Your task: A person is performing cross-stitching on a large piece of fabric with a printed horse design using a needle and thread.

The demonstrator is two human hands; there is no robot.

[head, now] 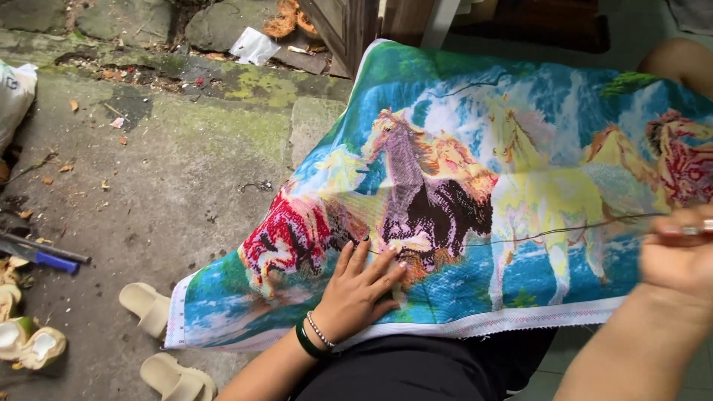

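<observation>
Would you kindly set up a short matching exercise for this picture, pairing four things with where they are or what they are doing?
Things:
1. left hand
2. right hand
3. pale sandals
4. dark thread

Places or states:
A. on the concrete ground, beside the cloth's lower left corner
B. resting flat, fingers spread, on the horse embroidery cloth
C. stretched across the cloth between the two hands
D. raised at the right edge, blurred, pinching the thread's end

Pairs: 1-B, 2-D, 3-A, 4-C
</observation>
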